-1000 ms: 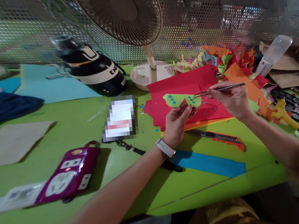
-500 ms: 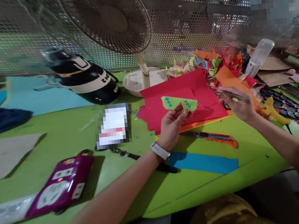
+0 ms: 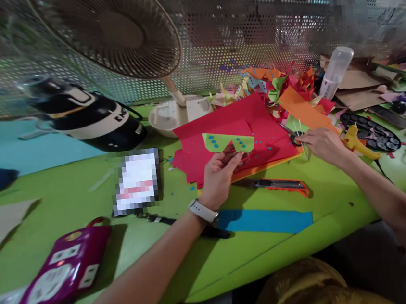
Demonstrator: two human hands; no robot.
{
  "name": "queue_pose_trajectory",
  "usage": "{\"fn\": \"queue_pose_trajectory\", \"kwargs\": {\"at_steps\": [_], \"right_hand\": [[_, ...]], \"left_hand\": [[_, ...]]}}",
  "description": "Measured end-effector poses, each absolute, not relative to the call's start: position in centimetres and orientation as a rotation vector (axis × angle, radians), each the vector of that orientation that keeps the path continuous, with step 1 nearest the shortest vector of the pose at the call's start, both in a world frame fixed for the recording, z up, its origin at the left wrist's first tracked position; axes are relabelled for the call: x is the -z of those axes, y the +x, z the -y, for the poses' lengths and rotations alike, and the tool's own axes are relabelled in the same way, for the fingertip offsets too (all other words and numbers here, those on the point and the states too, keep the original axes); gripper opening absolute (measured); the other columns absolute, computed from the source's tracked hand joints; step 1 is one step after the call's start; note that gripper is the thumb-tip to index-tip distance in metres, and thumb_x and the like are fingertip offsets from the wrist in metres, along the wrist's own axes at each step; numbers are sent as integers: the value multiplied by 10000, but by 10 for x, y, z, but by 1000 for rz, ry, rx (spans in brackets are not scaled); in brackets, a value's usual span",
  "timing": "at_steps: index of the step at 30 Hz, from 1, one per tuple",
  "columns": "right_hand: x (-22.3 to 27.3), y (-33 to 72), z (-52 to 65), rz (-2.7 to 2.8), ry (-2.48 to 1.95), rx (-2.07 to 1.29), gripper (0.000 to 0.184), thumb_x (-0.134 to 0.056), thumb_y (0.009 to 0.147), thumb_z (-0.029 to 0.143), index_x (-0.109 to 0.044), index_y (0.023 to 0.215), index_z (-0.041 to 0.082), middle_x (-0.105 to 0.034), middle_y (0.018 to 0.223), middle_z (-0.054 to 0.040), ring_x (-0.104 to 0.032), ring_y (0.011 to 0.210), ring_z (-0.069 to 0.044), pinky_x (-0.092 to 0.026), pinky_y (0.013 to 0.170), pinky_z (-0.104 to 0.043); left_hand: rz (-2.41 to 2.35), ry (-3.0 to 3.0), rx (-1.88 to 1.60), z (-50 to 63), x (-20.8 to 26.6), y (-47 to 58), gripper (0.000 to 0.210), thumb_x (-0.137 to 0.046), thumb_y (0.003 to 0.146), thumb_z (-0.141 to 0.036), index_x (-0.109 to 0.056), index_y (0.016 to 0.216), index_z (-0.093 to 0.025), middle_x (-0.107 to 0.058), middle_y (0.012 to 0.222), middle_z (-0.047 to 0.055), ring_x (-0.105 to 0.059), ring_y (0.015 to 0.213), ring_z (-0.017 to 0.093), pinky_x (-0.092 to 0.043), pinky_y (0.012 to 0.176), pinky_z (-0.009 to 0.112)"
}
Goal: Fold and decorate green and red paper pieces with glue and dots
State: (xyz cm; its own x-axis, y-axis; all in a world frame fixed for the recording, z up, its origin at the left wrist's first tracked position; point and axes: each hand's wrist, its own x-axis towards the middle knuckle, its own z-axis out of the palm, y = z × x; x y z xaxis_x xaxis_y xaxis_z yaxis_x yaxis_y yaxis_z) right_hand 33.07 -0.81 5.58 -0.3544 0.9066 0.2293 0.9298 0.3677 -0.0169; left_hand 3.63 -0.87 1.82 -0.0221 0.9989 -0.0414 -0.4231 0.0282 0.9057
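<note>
My left hand (image 3: 220, 174) pinches a small light-green paper piece (image 3: 229, 142) with blue squares on it and a notch at its lower edge. It is held above a stack of red paper sheets (image 3: 194, 133). My right hand (image 3: 322, 145) is low at the right edge of that stack, its fingers closed at thin metal tweezers (image 3: 305, 153) with the two prongs apart and pointing away from me. Right beside those fingertips lie scissors with black handles (image 3: 293, 138); whether they are touched I cannot tell. An orange box cutter (image 3: 282, 185) and a blue paper strip (image 3: 268, 220) lie nearer me.
A fan (image 3: 179, 101), a black bottle (image 3: 101, 119) and a phone (image 3: 137, 180) stand or lie to the left. A purple pouch-like device (image 3: 63, 268) is front left. Coloured paper scraps (image 3: 271, 79), a yellow glue gun (image 3: 359, 142) and a black palette (image 3: 386, 137) are right.
My right hand has come down to the table beside the scissors, and the tweezers in it have turned upward in view. The left hand keeps the green paper. The view has shifted right.
</note>
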Motion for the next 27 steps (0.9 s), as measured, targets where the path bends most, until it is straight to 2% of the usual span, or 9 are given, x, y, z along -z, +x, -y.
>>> {"fn": "queue_pose_trajectory", "kwargs": {"at_steps": [5,9,12,15,22,27], "right_hand": [[-70,325,14,2279,-1658,167,408,-497,894,146,-673,1258,199,-743,1012,-114,-685,843,-244,-495,722,-357],[-79,295,13,2098,-1347,-256,244,-567,928,375,-719,1038,218,-730,993,-80,-674,897,-214,-512,779,-338],[-82,264,7,2013,-1185,-486,283,-566,922,467,-692,955,215,-706,1031,-79,-653,998,-206,-505,871,-354],[-79,238,1,1980,-1140,-613,322,-589,894,515,-663,921,202,-682,1082,-97,-632,1064,-220,-483,940,-388],[-61,214,-7,1935,-1109,-650,263,-659,849,426,-595,705,214,-678,944,-69,-635,951,-213,-475,907,-386],[-62,221,-10,1857,-1189,-760,378,-660,803,556,-632,717,189,-675,814,-42,-614,805,-183,-461,790,-339]], "left_hand": [[-890,857,-1333,11,-19,38,434,-904,592,-290,-638,910,-161,-767,864,42,-755,806,201,-608,764,311],[-840,893,-1274,15,-19,40,473,-917,583,-335,-584,876,-169,-765,816,38,-758,778,204,-609,775,325],[-805,937,-1231,18,-20,41,499,-916,586,-372,-495,776,-185,-763,800,38,-761,781,219,-608,800,360],[-759,971,-1188,19,-21,41,512,-911,593,-396,-509,830,-186,-754,781,26,-760,791,232,-602,828,394],[-719,1013,-1153,18,-21,42,517,-890,630,-387,-592,996,-178,-750,812,19,-745,790,194,-592,821,335],[-762,1062,-1141,19,-22,40,528,-827,694,-478,-619,1082,-186,-760,902,67,-747,847,240,-590,791,365]]}}
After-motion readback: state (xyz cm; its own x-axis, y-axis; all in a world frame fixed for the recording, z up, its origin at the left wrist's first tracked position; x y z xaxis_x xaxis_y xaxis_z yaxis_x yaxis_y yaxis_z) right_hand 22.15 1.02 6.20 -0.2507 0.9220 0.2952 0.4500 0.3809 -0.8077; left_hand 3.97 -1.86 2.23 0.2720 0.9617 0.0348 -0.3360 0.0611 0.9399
